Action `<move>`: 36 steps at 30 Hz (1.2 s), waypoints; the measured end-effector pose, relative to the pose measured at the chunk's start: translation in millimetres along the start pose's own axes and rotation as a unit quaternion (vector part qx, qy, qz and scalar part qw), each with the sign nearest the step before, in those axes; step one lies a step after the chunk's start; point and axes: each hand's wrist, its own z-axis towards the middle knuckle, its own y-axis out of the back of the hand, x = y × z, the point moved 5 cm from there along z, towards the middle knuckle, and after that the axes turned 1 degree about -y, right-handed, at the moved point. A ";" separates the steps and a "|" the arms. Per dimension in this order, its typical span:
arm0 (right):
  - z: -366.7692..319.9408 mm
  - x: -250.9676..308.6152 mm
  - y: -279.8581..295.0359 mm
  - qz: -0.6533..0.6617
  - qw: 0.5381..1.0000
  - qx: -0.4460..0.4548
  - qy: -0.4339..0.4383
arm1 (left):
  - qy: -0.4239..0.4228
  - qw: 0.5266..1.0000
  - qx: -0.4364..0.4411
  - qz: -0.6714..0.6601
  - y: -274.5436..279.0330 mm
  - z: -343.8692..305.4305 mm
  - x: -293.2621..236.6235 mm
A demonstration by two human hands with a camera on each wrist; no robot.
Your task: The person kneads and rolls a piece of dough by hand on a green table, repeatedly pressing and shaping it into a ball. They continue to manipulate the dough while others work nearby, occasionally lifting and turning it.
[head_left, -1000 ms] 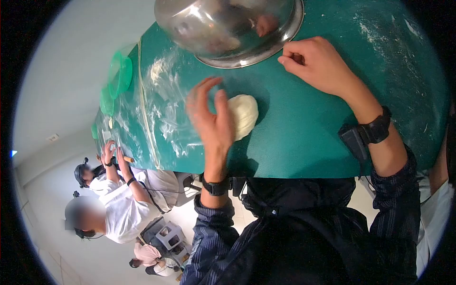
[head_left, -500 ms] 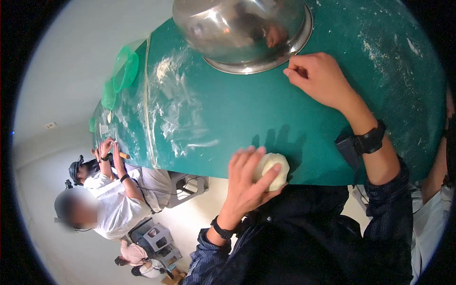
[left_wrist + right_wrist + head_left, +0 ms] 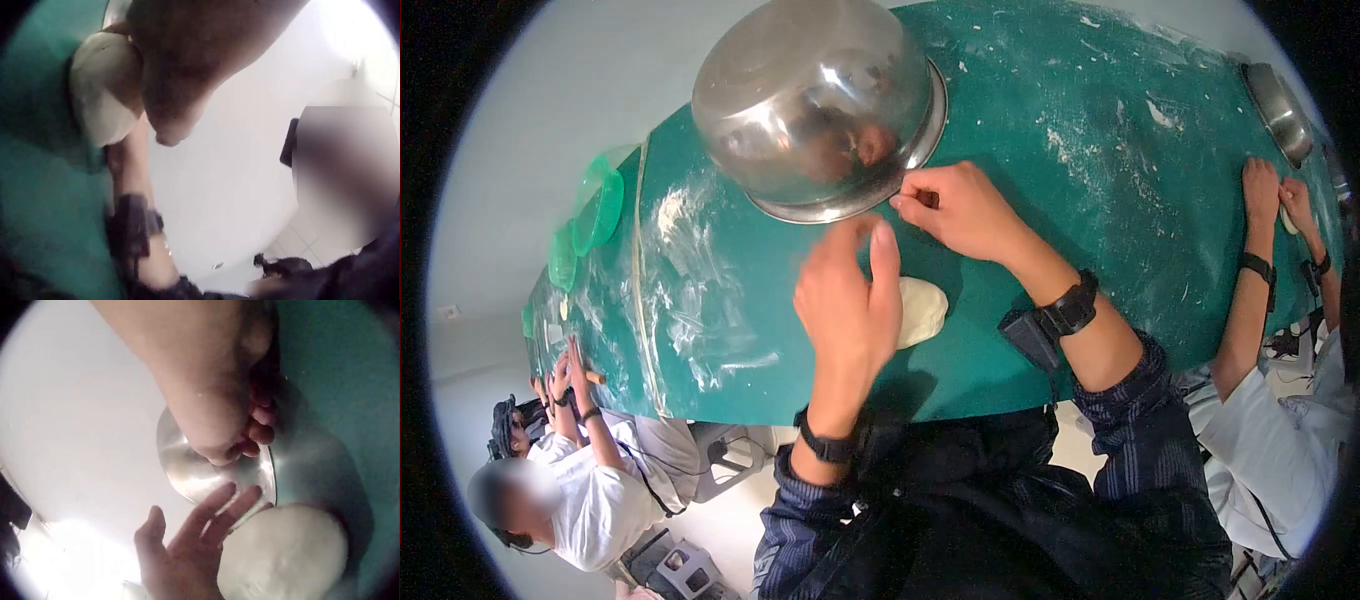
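A smooth, pale lump of dough point(image 3: 922, 312) lies on the green table point(image 3: 1000, 370). Beside it is my left hand point(image 3: 845, 300), fingers extended and blurred, thumb raised; in the right wrist view these fingers point(image 3: 206, 519) pass along the dough's edge point(image 3: 287, 556). The left wrist view shows the dough point(image 3: 103, 94) beside the underside of that hand. My right hand point(image 3: 962, 208) is curled into a fist at the rim of an upturned metal bowl point(image 3: 820, 110), with nothing visible in it.
White flour point(image 3: 690, 270) is smeared left of the dough. Green plastic baskets point(image 3: 598, 205) stand at the far left edge. People sit at both sides, one with hands point(image 3: 1275, 195) near another metal bowl point(image 3: 1278, 112) at right.
Half a second ago my left hand gripped the dough at the table's near edge; now the dough lies farther in and the hand is extended beside it. The right hand stays curled by the bowl.
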 end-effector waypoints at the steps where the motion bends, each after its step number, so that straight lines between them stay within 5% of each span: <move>1: 1.8 -0.6 0.4 0.000 1.000 0.000 -0.005 | -0.002 1.000 0.023 0.001 -0.5 -6.6 -2.4; 3: 3.0 -2.4 0.1 0.004 1.000 0.001 -0.016 | -0.136 0.984 0.010 0.112 -13.5 -46.4 -12.0; 6: 3.1 1.3 -1.4 -0.020 1.000 0.003 -0.015 | -0.184 0.976 0.007 0.118 -21.0 -80.2 4.3; 9: 0.2 0.5 1.1 -0.024 1.000 0.000 -0.005 | -0.190 0.980 -0.023 -0.051 -2.4 -84.1 39.3; 11: -0.8 0.9 1.4 -0.023 1.000 -0.005 0.008 | -0.059 0.974 -0.066 -0.208 11.2 -90.7 70.5; 14: -1.8 1.7 0.1 -0.016 1.000 -0.018 0.020 | -0.094 0.992 -0.041 0.069 43.8 -89.2 80.1; 19: -0.9 4.4 0.2 -0.021 0.999 -0.021 0.013 | -0.152 0.974 0.004 0.168 64.3 -122.5 81.8; 23: -1.5 7.3 2.0 -0.034 0.999 0.002 -0.022 | -0.030 0.993 0.065 0.092 55.6 -154.6 101.0; 25: -1.7 8.8 1.0 -0.035 0.999 -0.020 0.002 | -0.109 0.981 0.078 0.139 47.5 -159.0 90.5; 36: -0.3 7.7 -0.8 -0.047 0.999 -0.013 0.005 | -0.091 0.954 0.133 0.251 10.4 -74.2 43.7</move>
